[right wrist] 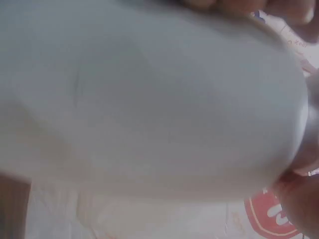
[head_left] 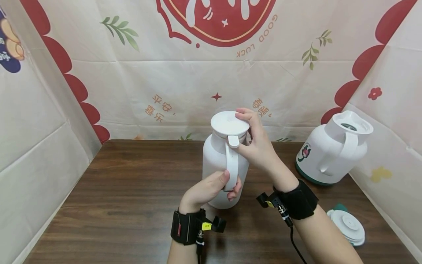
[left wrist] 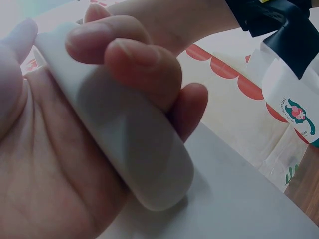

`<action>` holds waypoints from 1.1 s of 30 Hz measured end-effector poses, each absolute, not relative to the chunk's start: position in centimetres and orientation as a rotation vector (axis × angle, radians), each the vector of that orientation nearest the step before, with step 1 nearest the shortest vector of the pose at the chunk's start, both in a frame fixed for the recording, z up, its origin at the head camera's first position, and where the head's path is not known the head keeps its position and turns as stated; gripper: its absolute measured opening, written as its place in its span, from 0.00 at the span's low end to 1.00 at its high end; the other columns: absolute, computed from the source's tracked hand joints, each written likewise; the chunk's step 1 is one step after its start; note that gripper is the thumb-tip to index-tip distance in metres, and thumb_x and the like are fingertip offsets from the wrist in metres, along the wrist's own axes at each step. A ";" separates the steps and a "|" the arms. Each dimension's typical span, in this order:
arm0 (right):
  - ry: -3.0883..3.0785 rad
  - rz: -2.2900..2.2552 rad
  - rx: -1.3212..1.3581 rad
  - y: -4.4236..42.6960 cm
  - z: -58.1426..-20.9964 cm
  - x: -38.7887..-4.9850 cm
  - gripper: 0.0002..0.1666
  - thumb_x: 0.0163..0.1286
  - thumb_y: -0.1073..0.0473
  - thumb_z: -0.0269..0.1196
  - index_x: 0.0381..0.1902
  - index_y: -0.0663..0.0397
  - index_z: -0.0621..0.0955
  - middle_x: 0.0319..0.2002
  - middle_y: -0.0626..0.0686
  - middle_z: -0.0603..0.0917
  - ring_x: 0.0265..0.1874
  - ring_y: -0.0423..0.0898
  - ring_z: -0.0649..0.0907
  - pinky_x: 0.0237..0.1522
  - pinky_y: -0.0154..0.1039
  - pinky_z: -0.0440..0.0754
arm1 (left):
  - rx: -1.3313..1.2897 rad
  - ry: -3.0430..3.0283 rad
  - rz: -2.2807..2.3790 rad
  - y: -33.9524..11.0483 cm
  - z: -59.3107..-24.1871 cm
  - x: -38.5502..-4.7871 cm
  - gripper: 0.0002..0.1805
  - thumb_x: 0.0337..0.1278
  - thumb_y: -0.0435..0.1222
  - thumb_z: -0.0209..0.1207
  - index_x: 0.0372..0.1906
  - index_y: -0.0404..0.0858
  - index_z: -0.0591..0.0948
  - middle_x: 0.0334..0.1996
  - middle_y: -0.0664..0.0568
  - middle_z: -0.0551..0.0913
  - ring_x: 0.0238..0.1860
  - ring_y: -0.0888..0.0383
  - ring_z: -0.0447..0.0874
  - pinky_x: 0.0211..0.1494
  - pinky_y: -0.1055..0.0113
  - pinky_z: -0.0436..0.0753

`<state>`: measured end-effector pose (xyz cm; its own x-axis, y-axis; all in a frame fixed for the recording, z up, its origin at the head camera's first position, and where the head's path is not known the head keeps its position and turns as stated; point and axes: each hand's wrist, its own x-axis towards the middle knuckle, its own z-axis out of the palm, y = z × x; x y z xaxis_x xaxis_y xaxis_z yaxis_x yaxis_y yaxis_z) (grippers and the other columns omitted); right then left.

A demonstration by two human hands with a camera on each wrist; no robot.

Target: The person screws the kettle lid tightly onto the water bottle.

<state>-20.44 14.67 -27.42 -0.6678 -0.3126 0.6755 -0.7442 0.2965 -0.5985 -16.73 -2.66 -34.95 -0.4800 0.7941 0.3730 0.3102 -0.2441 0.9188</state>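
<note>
A white jug (head_left: 211, 161) with a round lid (head_left: 229, 123) on its top stands at the middle of the table, its handle (head_left: 232, 165) facing the camera. My left hand (head_left: 212, 187) grips the lower part of that handle; in the left wrist view its fingers curl round the handle (left wrist: 134, 134). My right hand (head_left: 258, 145) holds the jug's top from the right, fingers on the lid's edge and thumb by the small lever (head_left: 233, 141). The jug's white body (right wrist: 159, 109) fills most of the right wrist view.
A second white jug (head_left: 329, 154) with a green base and an open top stands at the back right. Near the right edge of the brown table (head_left: 132, 190) lies a white and green lid (head_left: 348, 226), close to my right forearm. Printed cloth walls surround the table.
</note>
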 end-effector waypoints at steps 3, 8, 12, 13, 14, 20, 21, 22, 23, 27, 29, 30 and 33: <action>-2.187 1.257 1.017 15.7 -27.0 -20.5 0.36 0.54 0.67 0.65 0.62 0.61 0.67 0.66 0.59 0.63 0.65 0.52 0.64 0.63 0.56 0.61 | 1.325 1.642 1.773 -2.6 -34.9 -16.7 0.42 0.60 0.69 0.31 0.29 0.31 0.71 0.21 0.44 0.68 0.25 0.55 0.69 0.36 0.66 0.70; -2.262 1.083 1.113 17.1 -25.6 -20.6 0.32 0.55 0.69 0.61 0.60 0.59 0.71 0.64 0.58 0.68 0.64 0.53 0.66 0.61 0.54 0.62 | 1.322 1.649 1.768 -2.6 -35.0 -16.7 0.41 0.60 0.69 0.31 0.29 0.33 0.71 0.21 0.49 0.68 0.25 0.55 0.69 0.35 0.66 0.70; -2.309 0.956 1.145 17.7 -23.7 -20.7 0.23 0.59 0.67 0.61 0.55 0.58 0.76 0.60 0.57 0.73 0.61 0.53 0.69 0.59 0.54 0.64 | 1.322 1.646 1.766 -2.6 -35.0 -16.7 0.41 0.60 0.68 0.31 0.29 0.33 0.71 0.21 0.50 0.68 0.25 0.51 0.69 0.34 0.62 0.70; -2.325 0.930 1.147 17.7 -23.2 -20.8 0.20 0.61 0.66 0.62 0.53 0.57 0.77 0.59 0.56 0.74 0.61 0.53 0.70 0.59 0.54 0.65 | 1.320 1.647 1.764 -2.6 -35.0 -16.7 0.41 0.60 0.68 0.31 0.29 0.33 0.71 0.21 0.49 0.68 0.25 0.50 0.68 0.34 0.61 0.71; -2.345 0.900 1.145 17.6 -22.7 -20.8 0.18 0.62 0.65 0.62 0.51 0.57 0.78 0.58 0.56 0.74 0.60 0.53 0.71 0.58 0.54 0.65 | 1.319 1.646 1.765 -2.6 -35.0 -16.7 0.41 0.60 0.68 0.31 0.29 0.33 0.71 0.21 0.49 0.68 0.25 0.49 0.68 0.34 0.61 0.71; -2.501 0.714 1.134 16.9 -19.4 -21.1 0.18 0.62 0.55 0.67 0.47 0.56 0.79 0.55 0.55 0.76 0.56 0.52 0.73 0.57 0.54 0.68 | 1.307 1.643 1.769 -2.7 -35.0 -16.7 0.42 0.59 0.69 0.32 0.30 0.31 0.71 0.21 0.46 0.68 0.25 0.54 0.69 0.35 0.62 0.71; -2.530 0.685 1.135 16.7 -18.9 -21.1 0.19 0.62 0.54 0.68 0.48 0.56 0.79 0.54 0.54 0.77 0.55 0.51 0.73 0.56 0.54 0.69 | 1.308 1.644 1.768 -2.7 -35.0 -16.7 0.42 0.59 0.69 0.32 0.30 0.31 0.71 0.21 0.46 0.68 0.26 0.54 0.69 0.35 0.62 0.72; -2.554 0.656 1.139 16.5 -18.5 -21.1 0.20 0.61 0.53 0.68 0.48 0.56 0.79 0.52 0.53 0.77 0.53 0.50 0.74 0.55 0.53 0.70 | 1.309 1.646 1.768 -2.7 -34.9 -16.7 0.42 0.59 0.69 0.32 0.30 0.31 0.71 0.21 0.45 0.68 0.26 0.53 0.69 0.36 0.63 0.72; -2.581 0.622 1.137 16.2 -18.0 -21.2 0.21 0.61 0.52 0.69 0.48 0.56 0.79 0.51 0.53 0.78 0.52 0.49 0.75 0.54 0.51 0.70 | 1.310 1.649 1.768 -2.8 -34.9 -16.7 0.42 0.59 0.69 0.32 0.30 0.31 0.71 0.21 0.45 0.68 0.25 0.52 0.69 0.36 0.63 0.72; -2.719 0.525 1.114 15.4 -16.6 -21.3 0.25 0.59 0.47 0.69 0.50 0.53 0.79 0.48 0.50 0.78 0.48 0.48 0.75 0.51 0.48 0.71 | 1.310 1.657 1.765 -2.9 -34.9 -16.7 0.42 0.59 0.69 0.32 0.30 0.31 0.71 0.21 0.46 0.68 0.26 0.53 0.69 0.36 0.64 0.72; -2.782 0.477 1.112 15.1 -16.0 -21.4 0.27 0.59 0.46 0.70 0.52 0.53 0.79 0.49 0.51 0.78 0.48 0.49 0.75 0.50 0.49 0.72 | 1.316 1.657 1.763 -2.9 -34.9 -16.7 0.42 0.60 0.69 0.32 0.30 0.31 0.71 0.21 0.45 0.68 0.26 0.54 0.70 0.36 0.64 0.72; -2.807 0.459 1.120 14.9 -15.7 -21.5 0.28 0.59 0.46 0.70 0.52 0.53 0.78 0.49 0.52 0.78 0.48 0.50 0.76 0.50 0.49 0.72 | 1.319 1.657 1.760 -2.8 -34.9 -16.7 0.42 0.60 0.69 0.32 0.30 0.31 0.71 0.21 0.45 0.68 0.26 0.55 0.70 0.36 0.65 0.72; -2.868 0.397 1.159 14.5 -15.0 -21.7 0.28 0.59 0.46 0.70 0.53 0.53 0.78 0.50 0.52 0.79 0.47 0.51 0.76 0.49 0.50 0.73 | 1.334 1.653 1.757 -2.8 -34.9 -16.7 0.42 0.60 0.69 0.32 0.30 0.31 0.71 0.21 0.44 0.68 0.26 0.54 0.70 0.36 0.65 0.72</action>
